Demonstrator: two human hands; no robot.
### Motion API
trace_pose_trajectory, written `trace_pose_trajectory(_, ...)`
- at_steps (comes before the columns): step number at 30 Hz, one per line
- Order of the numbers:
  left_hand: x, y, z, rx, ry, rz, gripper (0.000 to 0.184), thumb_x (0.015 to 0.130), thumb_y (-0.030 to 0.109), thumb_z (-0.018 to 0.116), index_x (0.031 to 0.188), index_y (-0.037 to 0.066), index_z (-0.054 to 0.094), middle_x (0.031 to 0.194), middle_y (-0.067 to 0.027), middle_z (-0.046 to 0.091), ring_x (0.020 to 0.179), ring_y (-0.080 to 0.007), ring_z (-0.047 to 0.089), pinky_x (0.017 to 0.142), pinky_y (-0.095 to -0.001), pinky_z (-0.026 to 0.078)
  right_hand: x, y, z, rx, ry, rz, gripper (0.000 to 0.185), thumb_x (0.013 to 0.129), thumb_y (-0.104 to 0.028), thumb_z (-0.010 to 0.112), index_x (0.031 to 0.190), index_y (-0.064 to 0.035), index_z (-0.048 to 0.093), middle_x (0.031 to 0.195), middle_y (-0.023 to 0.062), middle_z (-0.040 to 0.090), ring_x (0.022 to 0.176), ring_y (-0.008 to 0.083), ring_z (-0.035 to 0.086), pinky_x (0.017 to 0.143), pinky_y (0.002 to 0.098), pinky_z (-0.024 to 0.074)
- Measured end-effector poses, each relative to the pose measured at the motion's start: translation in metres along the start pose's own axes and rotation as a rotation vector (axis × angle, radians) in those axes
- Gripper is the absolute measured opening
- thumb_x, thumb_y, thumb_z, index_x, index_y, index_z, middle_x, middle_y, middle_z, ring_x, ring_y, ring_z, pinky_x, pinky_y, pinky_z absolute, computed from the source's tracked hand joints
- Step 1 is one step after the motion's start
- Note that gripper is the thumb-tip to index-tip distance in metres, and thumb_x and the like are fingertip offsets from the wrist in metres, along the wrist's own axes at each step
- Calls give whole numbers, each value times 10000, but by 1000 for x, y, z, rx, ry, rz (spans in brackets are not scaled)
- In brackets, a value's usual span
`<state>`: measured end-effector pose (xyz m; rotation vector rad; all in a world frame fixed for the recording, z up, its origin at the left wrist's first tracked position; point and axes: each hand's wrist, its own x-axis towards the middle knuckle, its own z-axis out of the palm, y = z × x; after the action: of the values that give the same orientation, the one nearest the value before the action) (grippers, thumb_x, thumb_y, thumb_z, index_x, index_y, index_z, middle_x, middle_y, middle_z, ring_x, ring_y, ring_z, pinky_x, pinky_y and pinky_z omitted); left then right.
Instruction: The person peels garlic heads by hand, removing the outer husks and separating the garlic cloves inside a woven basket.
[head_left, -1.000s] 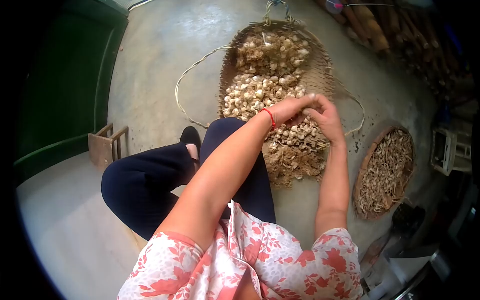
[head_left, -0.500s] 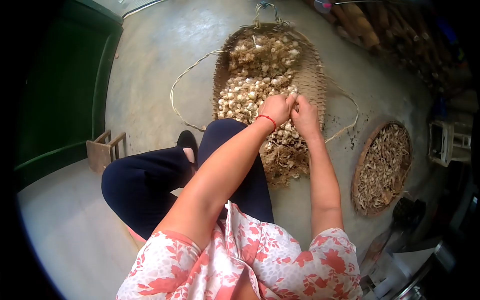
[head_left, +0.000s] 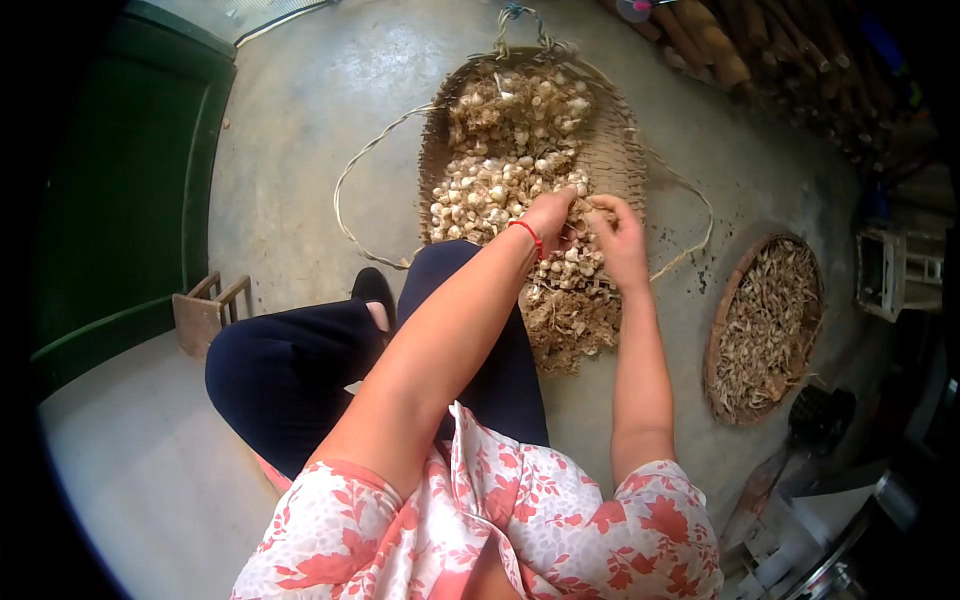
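Note:
A long woven basket lies on the floor ahead of me, heaped with pale garlic bulbs and brown, rooty clumps. Over the bulbs, my left hand, with a red cord at the wrist, is closed on a garlic bulb whose pale side shows at the fingertips. My right hand is close beside it, thumb and finger pinched at dry brown roots by the bulb. How firmly they grip is too small to tell. More loose root trimmings are piled at the basket's near end.
A round shallow basket of dry, shrivelled pieces stands on the right. A small wooden stool is by the green door on the left. Stacked logs lie at the upper right. Rope loops spread from the basket's sides.
My right hand has drawn slightly away from the left, opening a small gap with brown roots between them. The left hand has shifted a little left in view and stays closed.

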<state>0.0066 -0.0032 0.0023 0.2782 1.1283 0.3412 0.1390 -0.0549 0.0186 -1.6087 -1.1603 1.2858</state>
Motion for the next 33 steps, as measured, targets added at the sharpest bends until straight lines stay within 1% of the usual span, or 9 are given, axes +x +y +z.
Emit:
trace_pose_trajectory(4,0,-3,1,108,95,27,320,961,348,380,1055,67,499,694,-28,492,572,-154,449,556,-328,405,4,12,19,-531,34,-377,202,792,-90,657,967,-16,591,860,137,605,705,196,593,641,351,466)
trace_pose_trajectory(7,0,-3,-8,171,53,134,326,957,342,391,982,56,547,672,-29,492,562,-156,447,544,-337,411,-1,11,32,-376,139,-370,218,781,-119,661,940,2,572,800,130,605,671,216,593,570,347,451)
trace_pose_trajectory(8,2,-1,-14,146,53,101,370,950,377,416,847,55,565,638,-22,472,553,-151,446,520,-331,394,-6,8,32,-279,135,-157,229,805,-162,671,906,23,582,752,107,612,680,189,589,601,349,458)
trace_pose_trajectory(11,-11,4,-13,39,86,37,401,941,418,450,787,61,547,622,-15,455,531,-137,432,483,-307,358,2,41,29,-169,307,-190,252,850,-211,655,938,23,617,797,86,643,713,154,586,641,321,465)
trace_pose_trajectory(13,-12,4,-18,34,-27,-11,416,932,452,483,783,66,528,616,-12,441,504,-122,402,460,-287,335,-4,32,33,-168,279,-218,280,877,-248,640,993,7,639,830,95,657,750,150,591,680,297,467)
trace_pose_trajectory(15,-14,2,-20,216,-152,17,388,929,438,514,784,78,525,617,-13,429,489,-109,370,451,-268,314,-4,37,33,-52,-7,-13,276,883,-229,628,1043,-4,635,871,102,665,789,154,601,699,305,474)
trace_pose_trajectory(23,-14,-5,-9,630,23,261,500,933,488,470,803,16,574,488,25,340,393,-93,292,374,-273,229,3,36,24,-213,124,-377,261,883,-154,643,1077,5,573,823,27,619,691,100,559,595,259,455)
trace_pose_trajectory(26,-12,-1,-14,545,-189,125,562,953,508,394,715,29,565,477,28,318,389,-87,253,373,-268,211,0,36,20,434,-60,45,203,900,-131,615,1081,-45,586,704,-50,527,544,20,412,464,173,309)
trace_pose_trajectory(33,-17,5,-10,350,-354,13,551,970,490,359,557,126,341,474,46,274,398,-76,214,384,-251,187,-7,52,26,795,11,22,179,944,-218,553,992,-46,574,640,-54,449,513,43,350,480,201,299)
